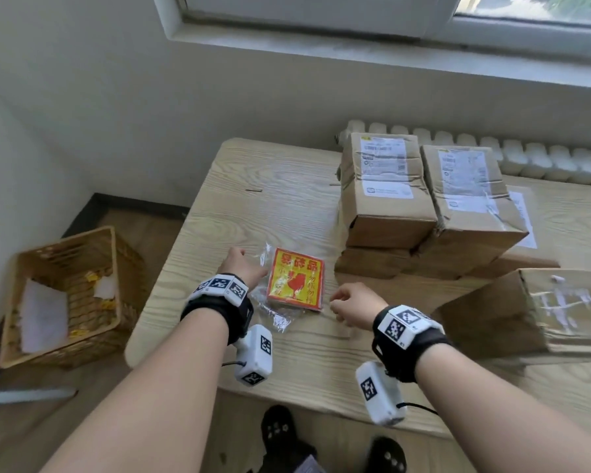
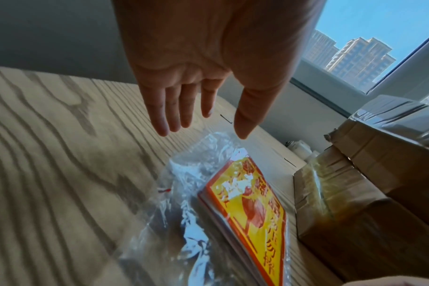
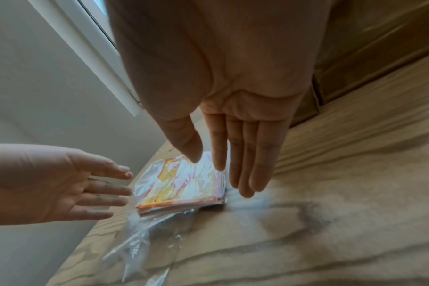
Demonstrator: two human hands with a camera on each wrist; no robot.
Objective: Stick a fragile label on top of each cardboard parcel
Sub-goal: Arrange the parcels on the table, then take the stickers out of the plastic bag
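Observation:
A stack of red-and-yellow fragile labels lies in a clear plastic bag on the wooden table. My left hand hovers just left of the stack, fingers straight, holding nothing. My right hand hovers just right of the stack, fingers extended above its edge, holding nothing. Several taped cardboard parcels are stacked behind and to the right of the labels. Another parcel lies at the right near my right wrist.
A wicker basket with paper scraps stands on the floor left of the table. A white radiator runs behind the parcels under the window. My feet in dark slippers are below the table's front edge.

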